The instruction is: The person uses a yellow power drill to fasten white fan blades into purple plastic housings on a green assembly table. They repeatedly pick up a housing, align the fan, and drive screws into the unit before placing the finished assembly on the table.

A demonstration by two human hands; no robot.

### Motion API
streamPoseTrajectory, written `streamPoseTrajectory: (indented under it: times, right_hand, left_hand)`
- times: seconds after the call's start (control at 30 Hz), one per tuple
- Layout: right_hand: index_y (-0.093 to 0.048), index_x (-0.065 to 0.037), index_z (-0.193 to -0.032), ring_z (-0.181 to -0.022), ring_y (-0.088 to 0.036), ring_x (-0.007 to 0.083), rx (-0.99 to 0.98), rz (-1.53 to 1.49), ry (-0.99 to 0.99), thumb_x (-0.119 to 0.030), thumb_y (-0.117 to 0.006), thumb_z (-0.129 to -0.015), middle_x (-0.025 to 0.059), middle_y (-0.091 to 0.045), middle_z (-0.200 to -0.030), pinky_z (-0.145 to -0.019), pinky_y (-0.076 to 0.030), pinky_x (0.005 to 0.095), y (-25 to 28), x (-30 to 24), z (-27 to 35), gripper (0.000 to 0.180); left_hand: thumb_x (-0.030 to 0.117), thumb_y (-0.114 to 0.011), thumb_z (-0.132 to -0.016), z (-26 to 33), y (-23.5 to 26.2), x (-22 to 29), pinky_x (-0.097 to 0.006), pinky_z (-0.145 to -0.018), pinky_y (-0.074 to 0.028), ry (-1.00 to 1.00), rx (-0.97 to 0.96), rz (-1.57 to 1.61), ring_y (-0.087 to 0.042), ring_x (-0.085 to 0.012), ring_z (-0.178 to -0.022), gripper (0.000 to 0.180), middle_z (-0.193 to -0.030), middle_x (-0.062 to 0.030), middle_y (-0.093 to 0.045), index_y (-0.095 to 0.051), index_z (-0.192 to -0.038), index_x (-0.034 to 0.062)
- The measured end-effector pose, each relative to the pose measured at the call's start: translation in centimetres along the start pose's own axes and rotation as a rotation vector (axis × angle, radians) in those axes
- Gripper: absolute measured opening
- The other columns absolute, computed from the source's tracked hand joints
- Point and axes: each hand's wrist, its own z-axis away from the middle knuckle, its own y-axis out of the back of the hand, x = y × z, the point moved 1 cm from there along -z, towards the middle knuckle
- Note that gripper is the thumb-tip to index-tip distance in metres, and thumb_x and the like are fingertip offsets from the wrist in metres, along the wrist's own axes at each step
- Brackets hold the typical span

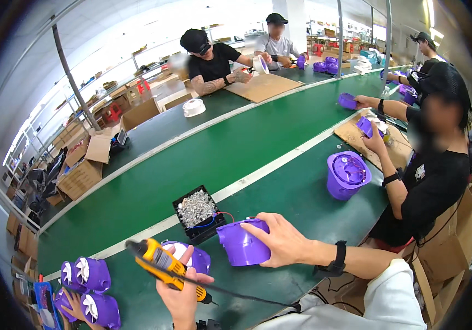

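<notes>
The left hand (184, 289) is wrapped around a yellow screwdriver (164, 265), fingers curled over the handle; its wrist runs off the lower edge. The tool's long axis runs diagonally, its black tip up and to the left, the cable end down to the right, where a black cord (247, 297) trails toward the white sleeve (379, 302). Behind the tool lies a purple part (195, 257), mostly hidden by hand and tool, so its shape is hard to read. The right hand (282, 241), with a black wristband, grips a purple housing (242, 242) on the green belt (153, 187), thumb on top, fingers spread along its right side; its open end faces left. Just beyond sits a black tray (197, 212) of small silvery pieces, too fine to make out. At the lower left, purple fan housings (90, 289) are partly cut off. Farther right stands a purple bucket (347, 175) beside a seated worker (434, 165).
</notes>
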Motion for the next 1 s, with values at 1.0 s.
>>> streamPoseTrajectory:
  times: [1.0]
  right_hand:
    - [-0.054, 0.005, -0.112, -0.105, -0.051, 0.0350, -0.227, 0.478, -0.233, -0.016, -0.057, -0.076, 0.0212, -0.055, -0.108, -0.098, -0.035, 0.0488, -2.2, 6.0, -5.5, 0.041]
  left_hand:
    - [0.031, -0.064, -0.085, 3.3, 3.8, 1.2, -0.027, -0.040, -0.046, -0.446, 0.320, -0.080, -0.056, -0.0188, -0.044, 0.065, -0.106, -0.0283, -0.060, -0.027, -0.132, 0.0063]
